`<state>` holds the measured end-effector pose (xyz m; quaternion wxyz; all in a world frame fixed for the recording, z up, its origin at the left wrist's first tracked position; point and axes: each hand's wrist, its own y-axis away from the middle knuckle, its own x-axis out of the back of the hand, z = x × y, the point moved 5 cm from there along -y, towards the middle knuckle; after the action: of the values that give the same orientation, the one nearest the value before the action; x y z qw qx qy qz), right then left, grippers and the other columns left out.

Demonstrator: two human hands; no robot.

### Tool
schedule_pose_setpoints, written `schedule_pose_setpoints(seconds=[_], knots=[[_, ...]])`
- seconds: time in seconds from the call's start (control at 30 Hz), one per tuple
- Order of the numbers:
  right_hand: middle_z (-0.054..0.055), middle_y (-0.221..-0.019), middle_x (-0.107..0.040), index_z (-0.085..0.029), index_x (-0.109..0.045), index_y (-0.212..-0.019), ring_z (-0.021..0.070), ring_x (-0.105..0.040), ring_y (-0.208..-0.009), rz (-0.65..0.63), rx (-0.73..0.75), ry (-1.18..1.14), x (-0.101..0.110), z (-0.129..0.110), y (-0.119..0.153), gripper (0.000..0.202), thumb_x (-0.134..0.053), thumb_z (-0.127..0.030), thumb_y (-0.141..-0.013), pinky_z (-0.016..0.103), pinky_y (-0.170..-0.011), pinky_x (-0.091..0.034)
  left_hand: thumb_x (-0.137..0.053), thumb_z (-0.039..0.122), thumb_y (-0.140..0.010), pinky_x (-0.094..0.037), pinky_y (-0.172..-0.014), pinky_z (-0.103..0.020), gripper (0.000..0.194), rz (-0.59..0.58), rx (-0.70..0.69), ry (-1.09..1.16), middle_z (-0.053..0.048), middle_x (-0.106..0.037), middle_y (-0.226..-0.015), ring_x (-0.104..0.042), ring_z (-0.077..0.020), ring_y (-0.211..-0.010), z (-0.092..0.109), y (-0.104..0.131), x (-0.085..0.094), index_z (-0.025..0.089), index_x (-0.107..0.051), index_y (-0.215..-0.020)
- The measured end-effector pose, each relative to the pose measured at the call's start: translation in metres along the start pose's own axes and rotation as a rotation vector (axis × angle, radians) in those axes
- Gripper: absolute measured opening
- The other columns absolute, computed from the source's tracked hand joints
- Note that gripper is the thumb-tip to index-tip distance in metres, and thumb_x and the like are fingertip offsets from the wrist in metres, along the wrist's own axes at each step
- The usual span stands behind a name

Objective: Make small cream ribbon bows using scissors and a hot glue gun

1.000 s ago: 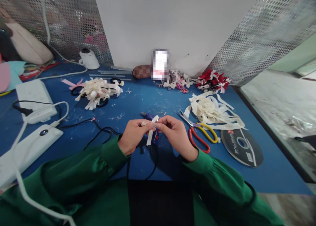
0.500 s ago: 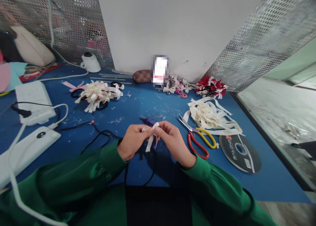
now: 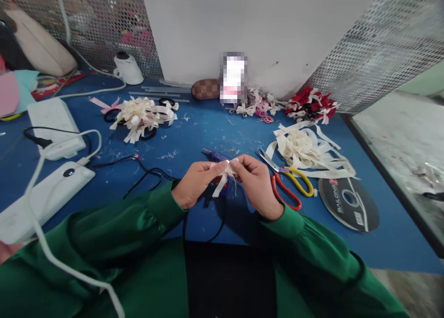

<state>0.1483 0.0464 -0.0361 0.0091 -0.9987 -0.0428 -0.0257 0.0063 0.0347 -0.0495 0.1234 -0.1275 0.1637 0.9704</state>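
A small cream ribbon bow [image 3: 219, 184] is pinched between my two hands above the blue table, its tail hanging down. My left hand [image 3: 197, 183] closes thumb and fingers on the bow's left side. From the right, my right hand [image 3: 255, 184] grips the bow with thumb against forefinger. Just behind the hands lies a blue pen-like tool [image 3: 217, 156] with a metal tip, partly covered by them. Scissors [image 3: 285, 181] with one red and one yellow handle lie open-bladed beside my right hand.
Loose cream ribbon [image 3: 305, 149] and a black ribbon spool [image 3: 348, 203] lie at right. Finished bows [image 3: 140, 116] are heaped at left, red-and-white bows [image 3: 310, 104] at back right. A phone [image 3: 233, 77] leans on the white board. A white power bank [image 3: 48, 202] and cables occupy the left.
The camera view has shifted, so the whole table sits a little higher and further right. Both hands still pinch the ribbon bow, with the fingers slightly re-angled around it.
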Motion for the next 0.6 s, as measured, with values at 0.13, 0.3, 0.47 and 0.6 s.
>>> schedule_pose_setpoints(seconds=[0.13, 0.3, 0.47, 0.6], knots=[[-0.005, -0.058, -0.05, -0.02, -0.06, -0.071, 0.0098, -0.042, -0.055, 0.001, -0.001, -0.021, 0.0008, -0.0002, 0.0004, 0.024, -0.068, -0.036, -0.087, 0.025, -0.054, -0.034, -0.079, 0.051, -0.078, -0.049, -0.066, -0.026, 0.036, 0.032, -0.044, -0.026, -0.005, -0.071, -0.07, -0.06, -0.0142, -0.065, 0.002, -0.0005, 0.0023, 0.015, -0.076, -0.072], [-0.005, -0.059, -0.05, -0.019, -0.06, -0.07, 0.0097, -0.041, -0.056, -0.015, 0.032, 0.019, -0.0002, 0.0011, 0.0013, 0.025, -0.067, -0.035, -0.088, 0.025, -0.054, -0.033, -0.084, 0.042, -0.071, -0.043, -0.059, -0.023, 0.031, 0.097, -0.097, -0.111, 0.0, -0.064, -0.062, -0.052, -0.0106, -0.058, 0.007, 0.0015, 0.0043, 0.015, -0.07, -0.063], [-0.005, -0.058, -0.048, -0.02, -0.058, -0.067, 0.0099, -0.04, -0.056, -0.028, 0.088, 0.11, -0.0003, -0.0047, 0.0031, 0.025, -0.065, -0.03, -0.088, 0.026, -0.055, -0.033, -0.08, 0.041, -0.075, -0.031, -0.05, -0.022, 0.032, 0.037, -0.089, -0.241, 0.003, -0.054, -0.054, -0.042, -0.0076, -0.051, 0.0097, 0.0068, -0.001, 0.014, -0.068, -0.061], [-0.005, -0.058, -0.048, -0.02, -0.057, -0.067, 0.0098, -0.04, -0.056, 0.004, 0.131, 0.131, 0.0006, -0.0083, 0.0045, 0.025, -0.064, -0.03, -0.089, 0.026, -0.055, -0.033, -0.082, 0.042, -0.073, -0.034, -0.051, -0.022, 0.033, 0.033, -0.063, -0.204, 0.001, -0.057, -0.057, -0.045, -0.0077, -0.052, 0.0087, 0.0071, -0.0023, 0.014, -0.067, -0.061]])
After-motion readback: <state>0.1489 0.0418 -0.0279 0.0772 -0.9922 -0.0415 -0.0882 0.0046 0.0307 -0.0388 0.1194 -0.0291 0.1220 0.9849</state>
